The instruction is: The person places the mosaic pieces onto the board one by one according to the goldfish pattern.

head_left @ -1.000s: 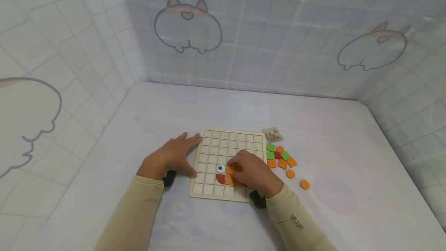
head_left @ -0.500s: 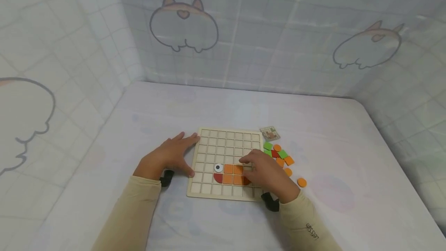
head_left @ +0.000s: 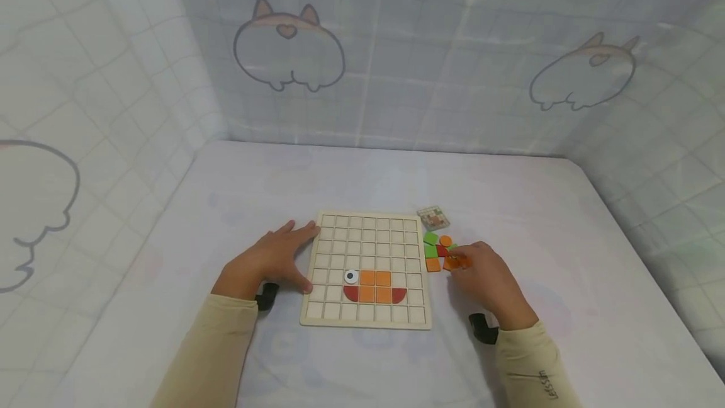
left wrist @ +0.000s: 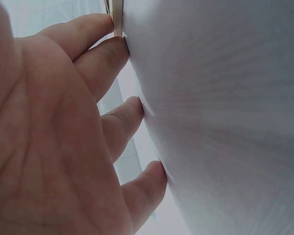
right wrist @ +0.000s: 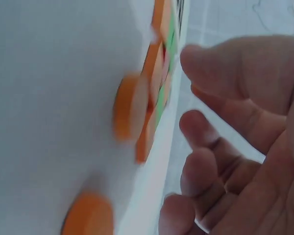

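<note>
A pale wooden grid board (head_left: 365, 325) lies on the table. In its cells sit a white eye disc (head_left: 351, 276), several orange squares (head_left: 375, 286) in a block, and a red quarter-round piece (head_left: 351, 294) at lower left, with another red quarter-round (head_left: 399, 296) at lower right. My left hand (head_left: 272, 260) is spread at the board's left edge, fingertips and thumb against the rim. Over the loose pieces to the board's right hovers my right hand (head_left: 489, 279), its fingers loosely bent; in the right wrist view nothing is between them. Beneath it lie orange discs (right wrist: 130, 107).
Green squares (head_left: 430, 238), an orange square (head_left: 433, 264), an orange disc (head_left: 445, 241) and a red piece (head_left: 442, 250) cluster beside the board. A small patterned card (head_left: 433, 218) lies behind them. Patterned sheet walls (head_left: 396, 62) rise at the back and sides.
My right hand has lifted off the board's lower middle and moved right to the loose pieces, uncovering the orange squares and right red quarter-round. The left hand stays at the board's edge.
</note>
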`<state>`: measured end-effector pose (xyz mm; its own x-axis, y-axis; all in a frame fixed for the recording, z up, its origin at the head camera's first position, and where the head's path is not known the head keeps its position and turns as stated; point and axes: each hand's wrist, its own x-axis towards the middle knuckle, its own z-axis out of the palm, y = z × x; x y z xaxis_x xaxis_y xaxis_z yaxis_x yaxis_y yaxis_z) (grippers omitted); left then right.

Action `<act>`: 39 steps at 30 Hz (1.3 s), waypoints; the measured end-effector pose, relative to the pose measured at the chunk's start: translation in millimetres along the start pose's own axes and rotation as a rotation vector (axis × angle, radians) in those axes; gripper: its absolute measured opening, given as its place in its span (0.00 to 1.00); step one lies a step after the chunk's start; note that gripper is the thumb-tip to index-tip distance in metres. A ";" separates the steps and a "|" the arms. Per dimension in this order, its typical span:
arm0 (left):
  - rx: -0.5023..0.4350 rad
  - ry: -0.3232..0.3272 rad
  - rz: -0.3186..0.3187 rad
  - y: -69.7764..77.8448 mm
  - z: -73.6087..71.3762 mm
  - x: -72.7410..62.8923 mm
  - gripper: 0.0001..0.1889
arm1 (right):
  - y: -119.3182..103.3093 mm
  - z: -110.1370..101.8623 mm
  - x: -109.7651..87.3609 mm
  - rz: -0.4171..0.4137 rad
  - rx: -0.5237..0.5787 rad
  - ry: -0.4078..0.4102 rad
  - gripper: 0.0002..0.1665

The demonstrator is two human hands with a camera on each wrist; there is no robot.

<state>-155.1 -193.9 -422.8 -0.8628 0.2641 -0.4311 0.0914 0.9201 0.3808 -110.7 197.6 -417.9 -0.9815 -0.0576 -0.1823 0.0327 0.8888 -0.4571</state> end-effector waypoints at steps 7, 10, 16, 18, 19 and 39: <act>0.004 0.006 0.004 -1.0 1.6 0.4 0.66 | 15.6 -4.3 -2.3 0.105 0.022 -0.015 0.22; 0.003 0.006 0.004 -1.7 2.1 0.8 0.66 | 17.1 -5.7 -2.0 0.120 0.036 -0.024 0.20; 0.005 0.013 0.029 -2.7 0.6 -0.4 0.66 | 19.4 -6.8 -0.4 0.141 0.041 -0.015 0.17; 0.002 0.015 0.030 -2.2 0.1 -1.0 0.66 | 20.1 -6.9 -0.2 0.157 0.057 -0.020 0.16; 0.000 0.015 0.030 -1.8 -0.2 -1.2 0.66 | 20.2 -6.8 -0.3 0.173 0.070 -0.024 0.16; 0.007 0.013 0.016 -0.2 0.8 -0.8 0.66 | 34.3 -12.1 4.1 0.208 0.109 -0.078 0.18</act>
<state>-154.1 -194.1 -423.3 -0.8675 0.2749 -0.4145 0.1086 0.9179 0.3816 -115.9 233.4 -423.8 -0.9342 0.0825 -0.3471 0.2567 0.8312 -0.4932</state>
